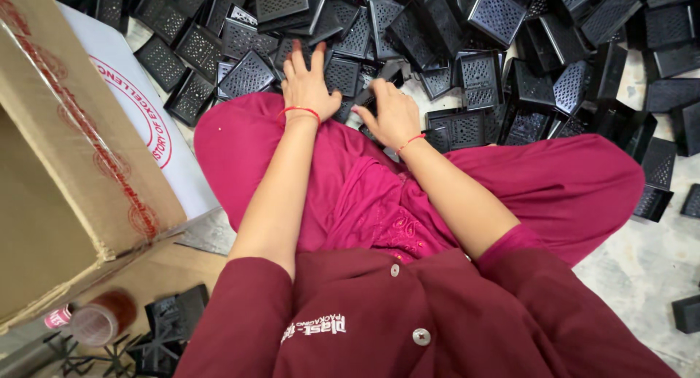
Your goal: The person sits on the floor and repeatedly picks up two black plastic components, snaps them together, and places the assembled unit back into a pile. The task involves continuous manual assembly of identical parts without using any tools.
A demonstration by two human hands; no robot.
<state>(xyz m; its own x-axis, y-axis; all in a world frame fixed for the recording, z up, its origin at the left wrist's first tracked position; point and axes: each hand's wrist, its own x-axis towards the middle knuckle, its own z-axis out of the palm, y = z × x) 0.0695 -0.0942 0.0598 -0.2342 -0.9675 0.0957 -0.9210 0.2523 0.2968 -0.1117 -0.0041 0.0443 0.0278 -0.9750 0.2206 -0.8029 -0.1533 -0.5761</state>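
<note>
You are sitting on the concrete floor (642, 269) of a small factory or packing workshop: black perforated plastic parts (496, 28) are lying heaped just beyond your fingers (306, 61), and a large cardboard carton (65, 166) is standing off to their left.

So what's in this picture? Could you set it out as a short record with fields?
Setting: a person sits cross-legged on a floor, seen from above
Left hand: flat on the black perforated plastic pieces, fingers spread
Right hand: resting on the same pile, beside the left
Wrists: a red thread on each
Clothing: maroon shirt, pink trousers
Left side: open cardboard box, white sheet under it
Near corner: plastic bottle lying down
</note>
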